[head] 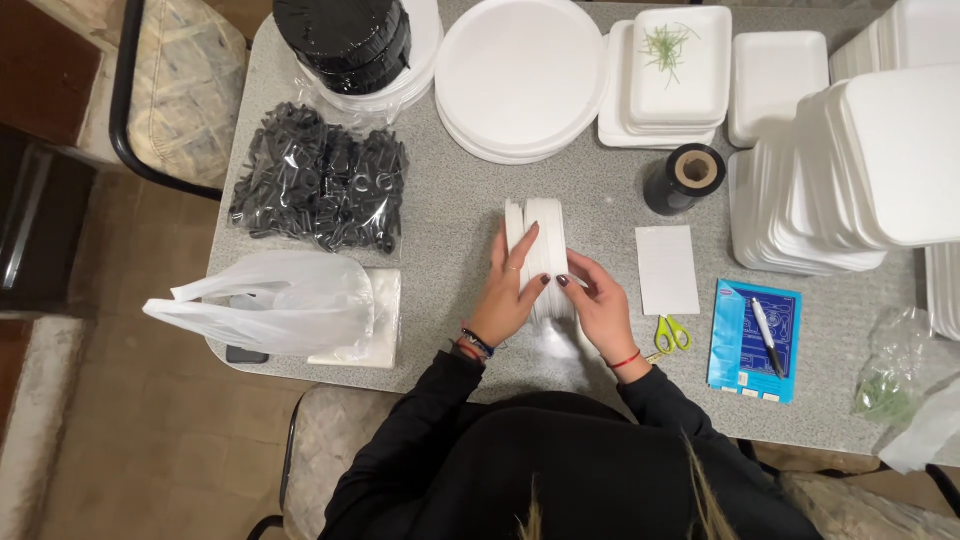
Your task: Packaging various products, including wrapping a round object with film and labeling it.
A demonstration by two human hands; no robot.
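A stack of small white round lids or plates [540,235] stands on edge on the grey speckled table [450,220]. My left hand [510,290] presses against its left side, fingers stretched along it. From the right, my right hand [600,300] grips the near end of the stack, fingertips meeting the left hand's. Both hands hold the stack between them. A bit of clear wrapping lies just below it, near my body.
A bag of black plastic cutlery [320,190] and a white plastic bag [280,300] lie left. White round plates [520,75], foam trays [680,70] and stacked foam containers [860,170] fill the back and right. A black roll [685,178], white card [667,270], yellow scissors [670,335] and blue packet with pen [755,340] lie right.
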